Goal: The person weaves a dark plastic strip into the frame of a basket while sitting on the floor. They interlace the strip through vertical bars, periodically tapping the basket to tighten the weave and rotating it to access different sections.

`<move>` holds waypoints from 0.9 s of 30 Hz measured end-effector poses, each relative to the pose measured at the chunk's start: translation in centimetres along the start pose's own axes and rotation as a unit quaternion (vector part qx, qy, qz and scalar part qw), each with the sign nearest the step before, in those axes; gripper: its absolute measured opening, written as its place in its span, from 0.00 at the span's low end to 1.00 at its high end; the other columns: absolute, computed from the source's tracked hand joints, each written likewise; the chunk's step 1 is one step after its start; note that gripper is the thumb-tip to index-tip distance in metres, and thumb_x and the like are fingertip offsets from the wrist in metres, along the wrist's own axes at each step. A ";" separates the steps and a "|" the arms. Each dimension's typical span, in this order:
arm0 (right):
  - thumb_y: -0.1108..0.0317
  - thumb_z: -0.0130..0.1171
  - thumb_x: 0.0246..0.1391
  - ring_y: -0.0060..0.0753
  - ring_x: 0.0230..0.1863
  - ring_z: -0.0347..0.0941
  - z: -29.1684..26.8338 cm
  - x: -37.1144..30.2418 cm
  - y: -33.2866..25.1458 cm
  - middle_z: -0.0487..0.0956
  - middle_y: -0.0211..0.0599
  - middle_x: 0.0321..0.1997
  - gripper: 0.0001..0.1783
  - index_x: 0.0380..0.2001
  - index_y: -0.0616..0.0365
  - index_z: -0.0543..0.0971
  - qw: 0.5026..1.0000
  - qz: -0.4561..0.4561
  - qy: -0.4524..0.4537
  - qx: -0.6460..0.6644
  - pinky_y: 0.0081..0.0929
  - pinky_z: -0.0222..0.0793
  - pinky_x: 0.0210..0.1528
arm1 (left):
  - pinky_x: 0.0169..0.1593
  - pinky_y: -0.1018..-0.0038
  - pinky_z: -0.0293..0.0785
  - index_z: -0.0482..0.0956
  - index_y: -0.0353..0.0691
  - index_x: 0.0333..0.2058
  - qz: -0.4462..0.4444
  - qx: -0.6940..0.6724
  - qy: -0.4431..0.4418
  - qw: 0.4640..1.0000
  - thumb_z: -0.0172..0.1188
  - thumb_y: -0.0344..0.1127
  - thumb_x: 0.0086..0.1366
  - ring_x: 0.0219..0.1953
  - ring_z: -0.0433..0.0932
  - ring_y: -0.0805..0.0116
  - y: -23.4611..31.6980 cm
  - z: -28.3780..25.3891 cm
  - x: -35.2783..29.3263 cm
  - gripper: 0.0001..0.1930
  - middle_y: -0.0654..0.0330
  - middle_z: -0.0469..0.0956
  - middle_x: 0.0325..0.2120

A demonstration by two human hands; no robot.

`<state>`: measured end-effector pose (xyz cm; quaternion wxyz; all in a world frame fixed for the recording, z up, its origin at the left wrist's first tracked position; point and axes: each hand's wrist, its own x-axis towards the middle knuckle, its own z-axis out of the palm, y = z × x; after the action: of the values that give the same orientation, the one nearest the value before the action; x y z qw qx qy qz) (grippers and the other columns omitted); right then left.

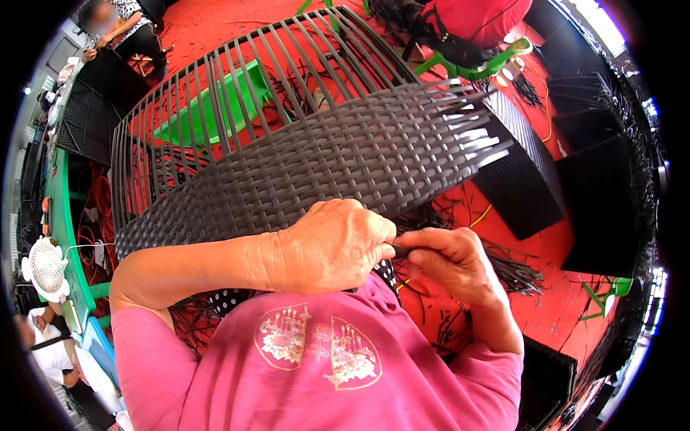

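Note:
A large dark grey woven wicker panel (pixel 323 158) slants across in front of me, its loose strip ends fanning out at the right. Bare parallel strips (pixel 237 93) run from its far edge up to a frame. Close to my body, at the panel's near edge, my left hand (pixel 334 244) is closed with its fingers pinched. My right hand (pixel 456 266) is closed beside it, thumb and forefinger on a short visible piece of dark plastic strip (pixel 404 251). The strip runs between the two hands; most of it is hidden by the fingers.
Beyond the frame's bars lies a green plastic piece (pixel 230 104). Strip offcuts (pixel 514 269) litter the red floor. Dark woven boxes (pixel 521 172) stand at the right near a green chair (pixel 481 68). A white fan (pixel 47 269) is at the left. Other people sit at the far left and top.

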<state>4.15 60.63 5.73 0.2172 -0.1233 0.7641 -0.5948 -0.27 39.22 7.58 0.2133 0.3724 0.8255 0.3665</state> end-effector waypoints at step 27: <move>0.70 0.56 0.42 0.25 0.21 0.68 -16.9 22.5 -1.4 0.74 0.35 0.18 0.10 0.28 0.66 0.78 0.887 -0.098 0.137 -0.430 0.25 0.63 0.28 | 0.62 0.52 0.43 0.81 0.44 0.32 0.107 0.341 0.271 0.894 0.53 0.41 0.62 0.62 0.50 0.49 -16.3 -8.0 17.5 0.11 0.58 0.57 0.60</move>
<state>-23.72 64.69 6.29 -0.0236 -0.1959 0.9511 -0.2377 -23.79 41.77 -1.19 -0.1990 0.3950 0.8805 0.1703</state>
